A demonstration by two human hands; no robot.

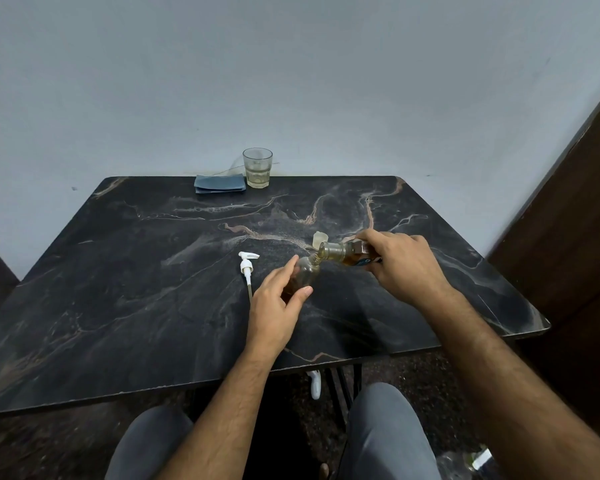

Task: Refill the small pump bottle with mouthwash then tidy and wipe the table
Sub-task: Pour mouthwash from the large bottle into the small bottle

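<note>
Mouthwash bottle (347, 253): clamped in right hand (400, 263), long axis tipped near level, mouth pointing left over the neck of the pump bottle (303, 275). Pump bottle: upright mid-desk (118, 271), gripped by left hand (274, 306). Pump head (247, 266): lying loose, just left.

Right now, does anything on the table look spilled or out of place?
No spill shows. The white pump lies on its side on the table, left of the small bottle, removed for refilling.
</note>
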